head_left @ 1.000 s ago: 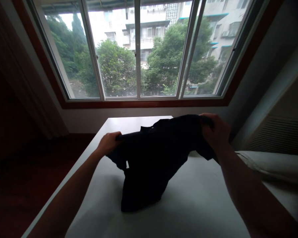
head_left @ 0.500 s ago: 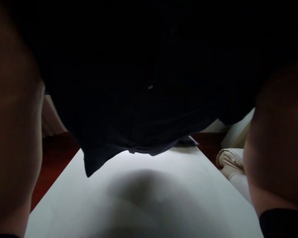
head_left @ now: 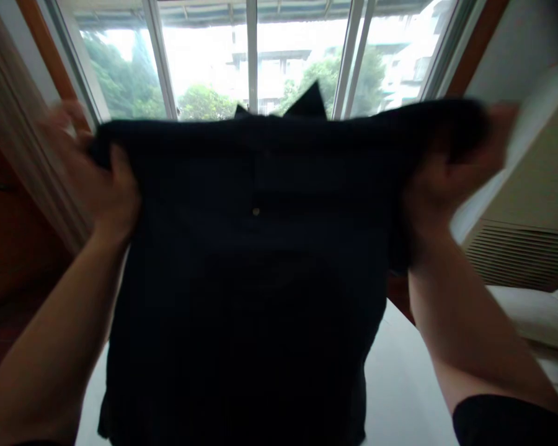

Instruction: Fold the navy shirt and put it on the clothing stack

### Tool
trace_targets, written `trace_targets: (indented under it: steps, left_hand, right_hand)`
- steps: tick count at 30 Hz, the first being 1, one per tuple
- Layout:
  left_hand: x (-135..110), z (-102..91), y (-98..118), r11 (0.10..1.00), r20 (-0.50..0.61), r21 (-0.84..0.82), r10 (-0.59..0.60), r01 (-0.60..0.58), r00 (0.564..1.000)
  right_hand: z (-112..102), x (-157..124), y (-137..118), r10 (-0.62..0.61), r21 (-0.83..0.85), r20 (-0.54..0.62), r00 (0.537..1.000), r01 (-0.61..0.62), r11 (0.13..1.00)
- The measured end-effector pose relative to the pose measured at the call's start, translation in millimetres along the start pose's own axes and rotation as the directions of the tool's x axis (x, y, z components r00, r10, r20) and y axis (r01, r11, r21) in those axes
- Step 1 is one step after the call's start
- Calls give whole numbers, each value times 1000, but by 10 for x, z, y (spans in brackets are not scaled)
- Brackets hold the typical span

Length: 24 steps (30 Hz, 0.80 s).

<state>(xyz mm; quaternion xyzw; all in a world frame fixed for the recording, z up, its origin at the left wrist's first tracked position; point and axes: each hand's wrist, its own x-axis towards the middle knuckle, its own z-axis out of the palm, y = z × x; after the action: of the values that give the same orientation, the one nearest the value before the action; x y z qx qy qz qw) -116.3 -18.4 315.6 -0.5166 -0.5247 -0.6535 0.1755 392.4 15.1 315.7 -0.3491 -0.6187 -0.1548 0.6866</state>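
A dark navy shirt (head_left: 255, 279) hangs spread out in front of me, with one small light button showing near its upper middle. My left hand (head_left: 105, 179) is closed on its upper left corner, the thumb on the near side. At the upper right corner, my right hand (head_left: 451, 167) grips the cloth; motion blurs its fingers. The top edge runs nearly straight between both hands, and a pointed flap of dark cloth sticks up behind it. Below, the shirt hangs over the white tabletop (head_left: 400, 378) and hides much of it.
Beyond the shirt is a wide window (head_left: 204, 62) with trees and buildings outside. A curtain (head_left: 23, 118) hangs at the left. On the right stand a pale vented unit (head_left: 521, 248) and, lower down, some whitish cloth (head_left: 534, 316).
The shirt's top edge and both hands have come into view, with the cloth stretched between them. The view has tilted up, so the window now shows and less of the tabletop is visible.
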Motion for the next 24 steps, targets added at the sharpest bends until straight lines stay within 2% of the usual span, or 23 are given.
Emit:
trace_targets:
  steps: [2,3,4,5,6,7,8,10,11,13,14,16,19,22,24]
  left_hand:
    - [-397,213,-262,993,123,117,8,-23,992]
    - [-633,323,-455,980,212,198,-35,-8,977]
    - [-880,423,-673,955,309,294,-124,29,943]
    - [-1129,506,-900,922,412,385,-220,50,884]
    - [-1371,570,-1120,870,541,492,-318,13,779]
    - [-1602,614,-1319,808,667,583,-411,-91,622]
    - [-1818,642,-1488,798,722,589,-448,-129,527]
    - [-2205,675,-1717,809,786,563,-462,-168,410]
    - [-2380,689,-1781,818,813,543,-455,-189,363]
    - [-2700,723,-1832,837,855,497,-428,-230,292]
    - [-2845,743,-1832,844,871,476,-413,-249,266]
    - [-3098,780,-1807,852,892,443,-386,-281,235]
    - [-3355,794,-1754,857,909,408,-351,-315,224]
    - [-3467,736,-1715,868,927,367,-312,-334,208]
    - [-3492,664,-1697,878,940,335,-285,-341,188]
  right_hand:
    - [331,-447,112,14,-127,-6,1000,-15,992]
    - [508,-700,219,109,-138,135,985,-90,986]
    - [677,-966,358,217,-170,275,937,-175,970]
    - [827,-1237,517,287,-200,412,865,-221,954]
    - [951,-1508,683,325,-229,540,776,-236,944]
    - [1046,-1772,842,367,-273,648,667,-247,930]
    - [1117,-2025,980,391,-306,745,540,-244,920]
    - [1208,-2476,1153,400,-345,849,345,-211,914]
    - [1244,-2668,1181,375,-336,889,265,-181,924]
    - [1323,-2979,1127,305,-281,937,170,-153,947]
    - [1367,-3098,1056,277,-253,948,158,-155,955]
    - [1454,-3277,860,226,-196,960,167,-178,964]
    - [1505,-3448,495,152,-106,968,198,-222,969]
    - [1380,-3585,107,19,34,978,208,-246,969]
    - [1208,-3676,-130,-85,130,979,184,-250,960]
